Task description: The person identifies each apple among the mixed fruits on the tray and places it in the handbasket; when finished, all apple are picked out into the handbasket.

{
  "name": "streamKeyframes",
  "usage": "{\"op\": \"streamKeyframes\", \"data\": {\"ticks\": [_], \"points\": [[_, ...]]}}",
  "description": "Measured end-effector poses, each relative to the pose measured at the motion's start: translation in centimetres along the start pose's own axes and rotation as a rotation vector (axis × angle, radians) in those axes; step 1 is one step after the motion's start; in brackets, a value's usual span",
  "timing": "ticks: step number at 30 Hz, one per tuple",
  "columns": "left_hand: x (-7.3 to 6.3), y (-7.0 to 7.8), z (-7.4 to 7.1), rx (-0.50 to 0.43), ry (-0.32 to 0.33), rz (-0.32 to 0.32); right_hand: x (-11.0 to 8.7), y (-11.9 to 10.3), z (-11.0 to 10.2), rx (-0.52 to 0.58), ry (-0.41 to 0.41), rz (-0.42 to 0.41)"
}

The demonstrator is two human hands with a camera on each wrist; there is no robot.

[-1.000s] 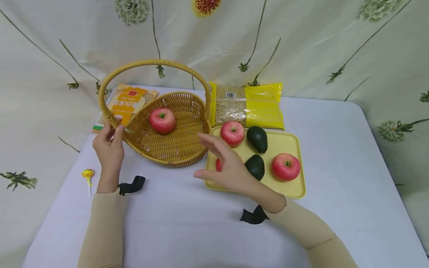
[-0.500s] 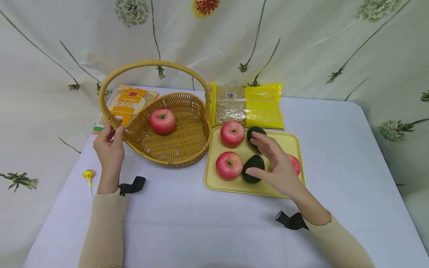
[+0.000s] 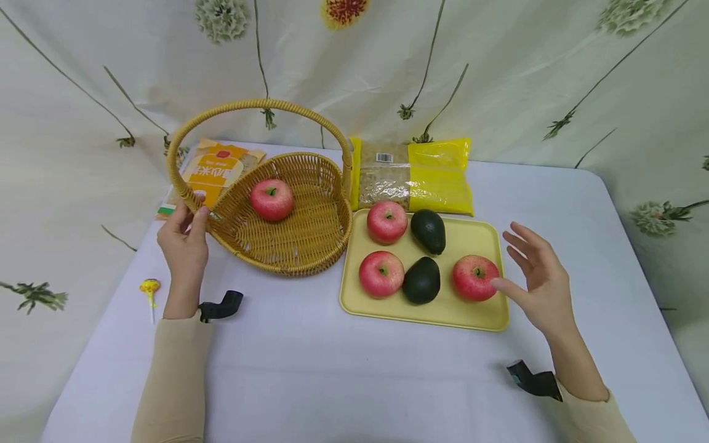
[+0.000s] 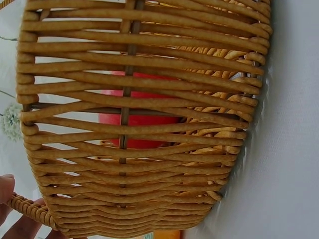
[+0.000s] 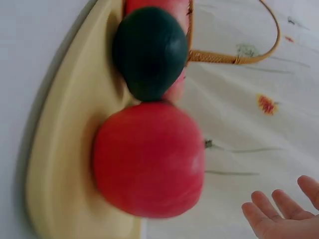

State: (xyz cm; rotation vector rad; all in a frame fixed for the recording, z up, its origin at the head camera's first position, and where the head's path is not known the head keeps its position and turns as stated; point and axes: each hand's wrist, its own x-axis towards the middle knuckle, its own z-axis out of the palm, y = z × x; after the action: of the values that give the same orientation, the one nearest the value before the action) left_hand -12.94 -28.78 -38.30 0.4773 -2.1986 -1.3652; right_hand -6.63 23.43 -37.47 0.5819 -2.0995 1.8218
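Observation:
A wicker basket [image 3: 279,249] stands at the left of the head view with one red apple [image 3: 271,200] inside. My left hand [image 3: 185,246] grips the left foot of its arched handle, and the left wrist view shows the woven side close up. On a yellow tray [image 3: 432,317] lie three apples and two dark green avocados. My right hand [image 3: 540,280] hovers at the tray's right edge, fingers spread and holding nothing. Its thumb overlaps the edge of the rightmost apple [image 3: 474,278] in the head view. In the right wrist view the fingers are apart from that apple [image 5: 149,162].
Behind the tray lies a yellow plastic food bag [image 3: 437,178]; an orange packet [image 3: 216,175] is partly hidden behind the basket. A yellow lollipop [image 3: 149,288] lies left of my left forearm. A floral cloth [image 3: 498,80] hangs along the table's back.
My right hand has moved right from beside the basket, across the tray, to its right edge, uncovering the fruit. My left hand has stayed on the basket handle.

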Motion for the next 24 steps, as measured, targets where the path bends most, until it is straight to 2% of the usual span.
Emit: {"op": "streamKeyframes", "data": {"ticks": [2,8,14,19,24], "points": [[-0.1,0.0,0.0,0.0,0.0,0.003,-0.3,0.7,-0.6,0.024,0.013,0.002],[-0.2,0.1,0.1,0.002,-0.003,-0.003,-1.1,2.1,-1.6,0.067,0.051,0.078],[-0.2,0.2,0.1,0.003,0.002,0.0,-1.2,3.0,-2.0,0.11,0.023,0.091],[-0.1,0.0,0.1,0.002,0.005,0.002,-1.4,3.7,-2.0,0.059,-0.01,0.174],[0.0,0.0,0.1,0.004,0.01,0.0,-1.6,4.1,-1.9,-0.004,-0.044,0.217]]}}
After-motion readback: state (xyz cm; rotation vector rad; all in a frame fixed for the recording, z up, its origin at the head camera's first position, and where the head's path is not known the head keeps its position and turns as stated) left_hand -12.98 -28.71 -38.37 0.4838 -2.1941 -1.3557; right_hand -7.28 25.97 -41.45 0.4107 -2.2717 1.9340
